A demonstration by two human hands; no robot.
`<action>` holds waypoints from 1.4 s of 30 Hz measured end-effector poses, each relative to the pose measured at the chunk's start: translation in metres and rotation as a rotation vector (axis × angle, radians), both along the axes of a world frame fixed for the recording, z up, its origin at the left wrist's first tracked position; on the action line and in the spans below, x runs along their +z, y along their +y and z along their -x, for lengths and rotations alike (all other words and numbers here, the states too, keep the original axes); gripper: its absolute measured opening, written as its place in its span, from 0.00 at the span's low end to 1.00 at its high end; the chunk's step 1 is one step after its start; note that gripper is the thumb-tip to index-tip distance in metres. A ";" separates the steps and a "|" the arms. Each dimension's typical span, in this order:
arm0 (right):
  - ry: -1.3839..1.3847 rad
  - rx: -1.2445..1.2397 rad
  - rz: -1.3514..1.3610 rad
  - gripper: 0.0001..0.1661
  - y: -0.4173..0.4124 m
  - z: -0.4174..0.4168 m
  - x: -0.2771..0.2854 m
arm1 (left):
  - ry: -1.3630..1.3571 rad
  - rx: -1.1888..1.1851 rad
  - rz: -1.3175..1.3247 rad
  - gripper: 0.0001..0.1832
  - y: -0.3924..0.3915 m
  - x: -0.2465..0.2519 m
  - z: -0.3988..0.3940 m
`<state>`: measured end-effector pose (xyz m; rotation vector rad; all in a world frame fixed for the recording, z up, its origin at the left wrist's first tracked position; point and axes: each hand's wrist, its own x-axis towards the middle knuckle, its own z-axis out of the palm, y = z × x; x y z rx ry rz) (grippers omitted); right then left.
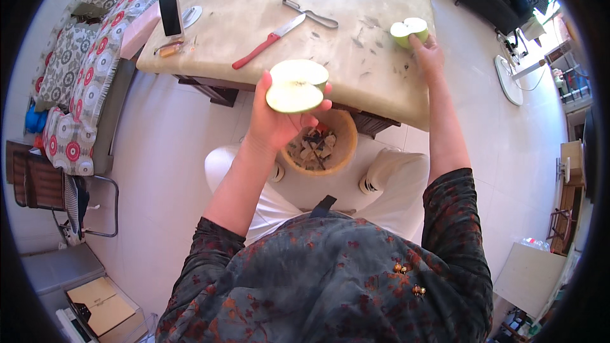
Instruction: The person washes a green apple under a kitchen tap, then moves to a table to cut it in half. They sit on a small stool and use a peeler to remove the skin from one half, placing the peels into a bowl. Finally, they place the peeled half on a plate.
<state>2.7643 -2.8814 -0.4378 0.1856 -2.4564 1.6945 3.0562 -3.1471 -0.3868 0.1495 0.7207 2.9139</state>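
Note:
My left hand (271,126) holds a green apple half (298,86) above the table's front edge, its pale cut face turned up. A second green apple half (405,40) is in the fingers of my right hand (430,55), near the right edge of the table (228,14). Whether that half rests on the tabletop, I cannot tell. Left of centre lies a knife with a red handle (255,52), its blade pointing away to the right. Its tip reaches close to a metal peeler (317,15).
A waste bin (351,150) with scraps inside stands between my legs, below the table edge. A phone-like dark screen (170,9) stands upright at the table's left, near a small orange item (170,51). Dark specks dot the tabletop's right side. A patterned sofa (95,57) is at left.

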 end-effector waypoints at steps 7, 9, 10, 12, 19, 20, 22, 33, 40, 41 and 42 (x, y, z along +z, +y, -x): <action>0.084 -0.089 -0.334 0.32 0.003 -0.037 0.027 | -0.057 -0.081 -0.081 0.39 -0.003 -0.003 0.000; 0.017 -0.033 -0.270 0.31 0.011 -0.031 0.023 | -0.095 -0.113 -0.123 0.39 0.000 -0.001 0.000; -0.016 -0.006 -0.237 0.31 0.016 -0.029 0.021 | -0.126 -0.111 -0.133 0.39 0.002 -0.001 0.000; -0.033 0.024 -0.235 0.31 0.024 -0.029 0.019 | -0.140 -0.139 -0.140 0.39 0.004 -0.002 0.000; 0.018 -0.066 -0.257 0.35 0.037 -0.041 0.018 | -0.057 -0.258 -0.151 0.41 0.013 -0.003 0.001; 0.074 -0.090 -0.260 0.34 0.037 -0.050 0.024 | -0.045 -0.249 -0.125 0.41 0.014 -0.002 0.000; 0.187 -0.131 -0.263 0.32 0.025 -0.091 0.049 | -0.019 -0.226 -0.070 0.41 0.020 0.002 0.000; -0.450 0.771 0.802 0.49 -0.066 -0.239 0.036 | -0.156 0.038 0.081 0.36 0.059 -0.026 0.001; -0.485 0.776 1.006 0.45 -0.070 -0.219 0.013 | -0.301 0.140 0.416 0.32 0.053 -0.015 -0.004; -0.511 0.786 1.086 0.44 -0.071 -0.217 0.011 | -0.351 0.165 0.509 0.30 0.041 -0.011 -0.001; -0.548 0.790 1.166 0.44 -0.071 -0.219 0.009 | -0.312 0.345 0.821 0.27 0.024 -0.010 0.001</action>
